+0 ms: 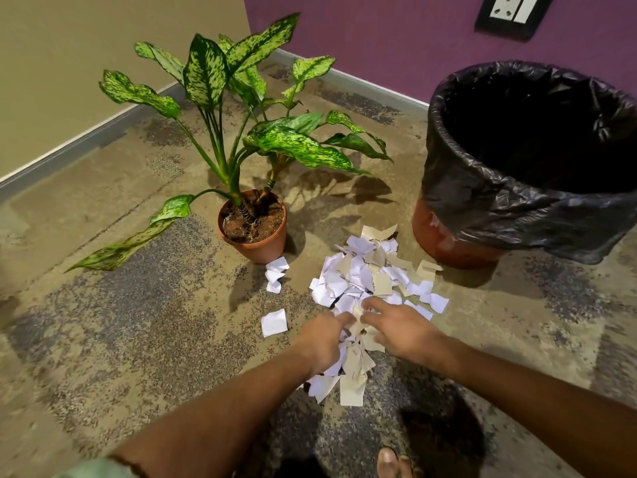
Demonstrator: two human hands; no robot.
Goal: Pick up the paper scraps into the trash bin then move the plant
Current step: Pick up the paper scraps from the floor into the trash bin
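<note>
Lying heaped — paper scraps (358,281) (white, cream) — torn, curled, overlapping.

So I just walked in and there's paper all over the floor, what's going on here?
A person is gathering the pile of paper scraps on the floor, left hand and right hand both in its near edge. The lined trash bin stands just right of it. The potted plant stands untouched to the left, with stray scraps nearby.
</note>
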